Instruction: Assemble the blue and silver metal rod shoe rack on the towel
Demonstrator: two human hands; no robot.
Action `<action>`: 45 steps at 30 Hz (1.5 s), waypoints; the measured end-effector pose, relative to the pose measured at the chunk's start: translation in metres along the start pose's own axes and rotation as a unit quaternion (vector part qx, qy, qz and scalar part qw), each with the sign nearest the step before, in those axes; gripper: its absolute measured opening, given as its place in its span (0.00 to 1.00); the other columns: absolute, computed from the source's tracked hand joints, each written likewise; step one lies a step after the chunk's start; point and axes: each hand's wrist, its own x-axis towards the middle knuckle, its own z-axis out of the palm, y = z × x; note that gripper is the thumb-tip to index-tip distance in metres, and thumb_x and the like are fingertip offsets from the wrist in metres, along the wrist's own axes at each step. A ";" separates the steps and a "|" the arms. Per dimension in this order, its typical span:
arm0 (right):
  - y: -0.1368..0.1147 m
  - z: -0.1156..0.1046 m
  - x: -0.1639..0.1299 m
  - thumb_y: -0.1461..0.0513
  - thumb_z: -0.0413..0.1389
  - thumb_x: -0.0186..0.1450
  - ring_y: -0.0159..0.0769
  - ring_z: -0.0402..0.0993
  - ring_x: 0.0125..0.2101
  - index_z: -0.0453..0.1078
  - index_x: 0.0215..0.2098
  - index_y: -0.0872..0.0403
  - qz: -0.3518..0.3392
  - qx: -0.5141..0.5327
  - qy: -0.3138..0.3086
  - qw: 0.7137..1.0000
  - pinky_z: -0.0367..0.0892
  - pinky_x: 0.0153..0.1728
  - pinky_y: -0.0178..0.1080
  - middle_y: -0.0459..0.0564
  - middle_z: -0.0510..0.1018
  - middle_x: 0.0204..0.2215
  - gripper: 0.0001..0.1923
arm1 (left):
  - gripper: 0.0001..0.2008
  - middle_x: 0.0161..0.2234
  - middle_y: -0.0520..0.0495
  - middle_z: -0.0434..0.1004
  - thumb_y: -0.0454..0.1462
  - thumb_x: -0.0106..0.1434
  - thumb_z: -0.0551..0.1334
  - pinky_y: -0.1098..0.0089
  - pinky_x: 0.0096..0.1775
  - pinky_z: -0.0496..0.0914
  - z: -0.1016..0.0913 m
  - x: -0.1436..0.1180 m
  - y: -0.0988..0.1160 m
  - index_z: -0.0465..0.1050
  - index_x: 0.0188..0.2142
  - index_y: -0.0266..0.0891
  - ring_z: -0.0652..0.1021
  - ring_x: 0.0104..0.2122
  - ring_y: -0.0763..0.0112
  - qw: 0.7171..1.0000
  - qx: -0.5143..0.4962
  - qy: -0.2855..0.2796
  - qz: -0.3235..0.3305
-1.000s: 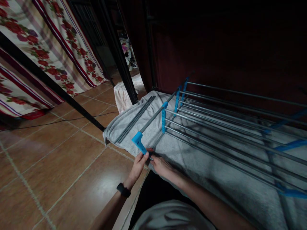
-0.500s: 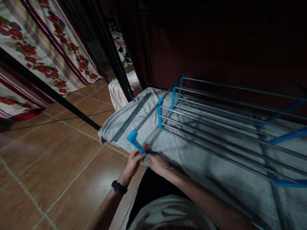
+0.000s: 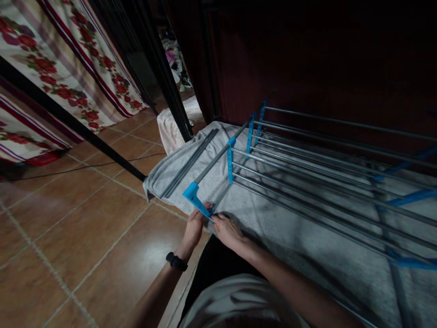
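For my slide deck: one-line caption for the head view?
Both hands, left hand and right hand, grip a blue connector on a drying rack.

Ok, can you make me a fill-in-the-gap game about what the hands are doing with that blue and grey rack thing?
1. The connector that both hands pinch is coloured ____.
2. The left hand has a black ____ on its wrist.
3. The rack lies on a grey ____ spread over the floor.
4. The floor is made of brown ____.

Missing words: blue; watch; towel; tiles
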 end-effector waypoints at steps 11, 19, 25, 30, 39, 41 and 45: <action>-0.002 0.000 -0.002 0.60 0.45 0.72 0.37 0.74 0.42 0.69 0.54 0.50 0.009 -0.004 0.015 1.000 0.66 0.42 0.37 0.52 0.74 0.48 0.16 | 0.18 0.48 0.43 0.76 0.34 0.55 0.59 0.57 0.57 0.64 -0.012 -0.010 -0.017 0.78 0.45 0.41 0.73 0.52 0.58 0.955 0.232 -0.040 0.182; 0.002 0.003 0.001 0.61 0.45 0.72 0.35 0.74 0.44 0.70 0.53 0.50 0.003 0.025 0.009 1.000 0.65 0.44 0.35 0.52 0.74 0.49 0.16 | 0.09 0.43 0.44 0.77 0.35 0.56 0.62 0.59 0.50 0.70 -0.013 -0.009 -0.011 0.79 0.36 0.42 0.76 0.45 0.57 0.929 0.311 -0.038 0.197; 0.004 0.003 0.003 0.61 0.46 0.71 0.36 0.73 0.44 0.71 0.51 0.51 -0.008 0.041 0.015 0.999 0.65 0.45 0.35 0.52 0.75 0.48 0.15 | 0.07 0.41 0.44 0.78 0.35 0.57 0.62 0.62 0.47 0.71 -0.011 -0.008 -0.009 0.80 0.34 0.42 0.78 0.42 0.57 0.920 0.337 -0.028 0.195; 0.003 0.001 0.003 0.61 0.46 0.71 0.36 0.73 0.45 0.71 0.49 0.52 -0.005 0.045 0.016 0.999 0.65 0.46 0.34 0.52 0.75 0.48 0.14 | 0.07 0.41 0.43 0.78 0.35 0.59 0.61 0.62 0.44 0.71 -0.010 -0.010 -0.008 0.79 0.34 0.42 0.79 0.40 0.57 0.907 0.370 -0.031 0.198; 0.005 0.005 0.007 0.62 0.48 0.70 0.37 0.73 0.47 0.72 0.48 0.53 -0.001 0.063 0.026 0.998 0.65 0.48 0.35 0.53 0.75 0.48 0.13 | 0.08 0.40 0.42 0.79 0.39 0.59 0.60 0.61 0.44 0.72 -0.010 -0.007 -0.008 0.78 0.32 0.41 0.79 0.40 0.55 0.899 0.377 -0.051 0.217; 0.005 0.006 0.008 0.62 0.49 0.69 0.36 0.72 0.47 0.72 0.47 0.53 -0.008 0.078 0.034 0.996 0.64 0.49 0.34 0.53 0.75 0.48 0.13 | 0.09 0.40 0.42 0.79 0.40 0.58 0.60 0.60 0.45 0.72 -0.012 -0.005 -0.008 0.78 0.33 0.41 0.79 0.42 0.55 0.906 0.361 -0.059 0.214; 0.017 0.001 0.008 0.61 0.49 0.70 0.34 0.72 0.46 0.72 0.49 0.52 -0.014 0.123 0.069 0.990 0.65 0.49 0.33 0.51 0.75 0.46 0.13 | 0.12 0.42 0.42 0.79 0.39 0.56 0.62 0.58 0.46 0.73 -0.016 0.004 -0.009 0.78 0.39 0.41 0.79 0.42 0.56 0.914 0.344 -0.093 0.196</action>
